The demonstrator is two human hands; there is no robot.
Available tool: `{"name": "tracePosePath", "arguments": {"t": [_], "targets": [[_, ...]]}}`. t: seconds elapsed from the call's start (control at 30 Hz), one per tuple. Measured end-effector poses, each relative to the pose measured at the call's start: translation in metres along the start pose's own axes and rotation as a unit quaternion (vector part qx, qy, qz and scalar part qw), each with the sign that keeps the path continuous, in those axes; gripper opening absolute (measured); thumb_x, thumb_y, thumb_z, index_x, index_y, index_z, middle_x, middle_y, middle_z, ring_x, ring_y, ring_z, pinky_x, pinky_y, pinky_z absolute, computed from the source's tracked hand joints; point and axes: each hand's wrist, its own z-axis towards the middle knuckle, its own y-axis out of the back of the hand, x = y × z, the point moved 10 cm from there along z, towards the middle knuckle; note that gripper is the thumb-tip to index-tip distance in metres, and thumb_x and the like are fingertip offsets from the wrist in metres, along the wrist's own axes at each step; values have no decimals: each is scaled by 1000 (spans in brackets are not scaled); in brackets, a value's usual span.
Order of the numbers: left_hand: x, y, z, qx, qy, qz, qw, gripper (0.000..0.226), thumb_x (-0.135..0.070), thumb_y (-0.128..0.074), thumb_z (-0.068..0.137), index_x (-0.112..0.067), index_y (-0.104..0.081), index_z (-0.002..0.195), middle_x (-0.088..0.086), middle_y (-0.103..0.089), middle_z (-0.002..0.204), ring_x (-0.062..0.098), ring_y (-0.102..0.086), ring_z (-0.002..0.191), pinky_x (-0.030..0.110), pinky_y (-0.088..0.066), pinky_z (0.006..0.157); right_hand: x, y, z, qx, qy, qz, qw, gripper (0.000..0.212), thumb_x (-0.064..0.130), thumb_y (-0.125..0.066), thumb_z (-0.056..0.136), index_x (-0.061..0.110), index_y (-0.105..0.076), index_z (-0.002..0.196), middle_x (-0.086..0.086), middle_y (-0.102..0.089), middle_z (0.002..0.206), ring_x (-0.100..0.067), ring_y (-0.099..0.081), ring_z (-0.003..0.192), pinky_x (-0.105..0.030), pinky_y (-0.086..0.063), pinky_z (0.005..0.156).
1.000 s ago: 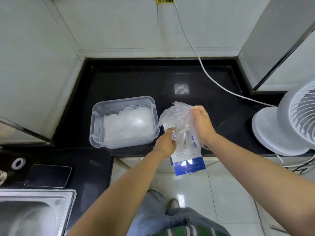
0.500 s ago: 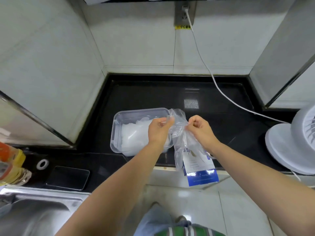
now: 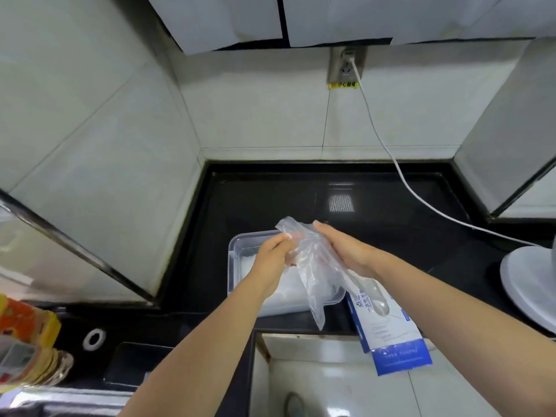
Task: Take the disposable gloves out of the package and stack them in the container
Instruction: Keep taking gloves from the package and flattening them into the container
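A clear plastic container (image 3: 236, 251) stands on the black counter with a white stack of gloves (image 3: 248, 264) inside. Above it my left hand (image 3: 272, 257) pinches a thin transparent glove (image 3: 313, 284), which hangs down over the container's right side. My right hand (image 3: 346, 248) lies with straight fingers against the glove's right side. The blue and white glove package (image 3: 391, 335) hangs below my right wrist, past the counter's front edge. The grip on it is hidden under my palm.
A white fan base (image 3: 529, 284) stands at the right, its cable (image 3: 400, 173) running across the counter up to a wall socket (image 3: 346, 64). A dark phone (image 3: 132, 365), a tape roll (image 3: 94, 338) and colourful packets (image 3: 24, 341) lie lower left.
My left hand let go of the package's side, took the glove at its top and drew it out. Both hands rose over the container. The view tilted up.
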Motion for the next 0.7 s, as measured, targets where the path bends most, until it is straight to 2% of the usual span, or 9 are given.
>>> {"name": "tracePosePath", "arguments": {"t": [0.1,0.2,0.27,0.33,0.43,0.53,0.57,0.63,0.7], "targets": [[4,9,7,20,4,-9,1000,19,-8,-51,93,-13,-69,90,-3,-54,66,11,-44,64,25,-39,63,11,-4,7,-15,21,26,999,38,33,-70,88,7,-69,117,-16,-70,116,-31,-66,110,-49,-45,107],[12,25,12,7,14,-28,1000,12,-13,-56,92,-12,-68,92,-5,-55,67,10,-46,65,23,-39,62,8,-2,14,-43,22,52,997,33,13,-71,88,-2,-66,117,-23,-67,120,-36,-65,110,-48,-46,106],[16,36,16,-16,18,-30,999,18,-23,-64,90,-11,-69,103,-4,-63,78,12,-54,73,26,-45,68,5,7,19,-87,33,74,993,31,9,-73,86,-4,-66,113,-25,-68,114,-32,-66,99,-45,-51,101],[18,46,19,-48,23,-15,998,20,-30,-66,90,-14,-68,102,1,-66,89,17,-58,81,31,-51,75,5,16,21,-127,55,107,985,20,10,-74,86,2,-68,104,-23,-68,99,-27,-65,86,-37,-57,84],[15,56,22,-101,7,-24,995,11,-27,-60,94,-18,-66,93,4,-57,85,15,-50,77,28,-44,72,12,22,21,-147,87,138,975,10,17,-72,88,7,-70,91,-13,-66,83,-17,-62,69,-21,-52,62],[10,58,25,-129,-25,5,991,14,-27,-54,97,-17,-64,100,3,-58,83,12,-51,74,25,-45,69,16,9,23,-101,88,94,987,16,20,-68,92,5,-72,90,-9,-71,82,-15,-67,71,-19,-53,65],[6,57,26,-128,-47,26,990,16,-27,-53,98,-14,-63,99,2,-56,78,11,-48,69,22,-43,63,17,9,23,-111,91,73,987,19,19,-67,93,6,-69,79,-8,-66,72,-15,-60,63,-18,-49,61],[-1,57,28,-131,-91,40,986,22,-25,-54,99,-6,-62,92,2,-49,69,11,-40,62,20,-36,54,24,25,24,-183,120,28,975,36,17,-65,95,11,-53,62,-1,-47,55,-12,-41,51,-17,-36,48],[-4,66,26,-157,-110,73,979,24,-23,-53,99,-3,-64,92,0,-54,69,10,-46,63,15,-38,53,34,40,21,-241,148,-8,959,39,16,-63,95,10,-47,60,1,-39,51,-10,-33,47,-16,-31,42]]}}
